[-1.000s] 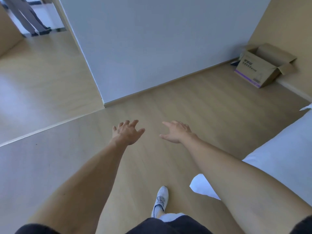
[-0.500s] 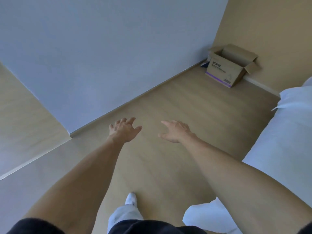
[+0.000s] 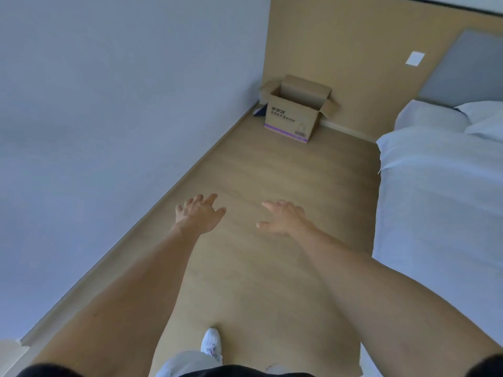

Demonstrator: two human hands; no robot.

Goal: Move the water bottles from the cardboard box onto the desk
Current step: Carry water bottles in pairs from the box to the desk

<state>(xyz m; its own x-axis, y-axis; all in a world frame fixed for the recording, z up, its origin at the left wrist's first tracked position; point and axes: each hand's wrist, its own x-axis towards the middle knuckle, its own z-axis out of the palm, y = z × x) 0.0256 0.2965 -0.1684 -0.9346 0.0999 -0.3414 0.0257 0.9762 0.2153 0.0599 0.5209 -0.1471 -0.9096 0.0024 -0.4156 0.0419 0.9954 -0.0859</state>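
Head view: we're in the aisle between the grey wall [image 3: 109,118] and the bed [image 3: 441,200], one white shoe [image 3: 211,344] forward on the wood floor [image 3: 272,268]. Left hand [image 3: 198,214] and right hand [image 3: 283,219] are both out in front, each grip released, fingers spread, holding nothing. The cardboard box [image 3: 292,115] sits on the floor in the far corner, flaps up, well apart from both hands. Its inside is hidden from this angle, so no bottles are visible, and no surface is in frame either.

Risks, as we judge them: the raised flaps could snag a hand reaching in. The narrow aisle leaves little room to turn with a load. The drop-off point is out of sight, so carrying will be partly blind.
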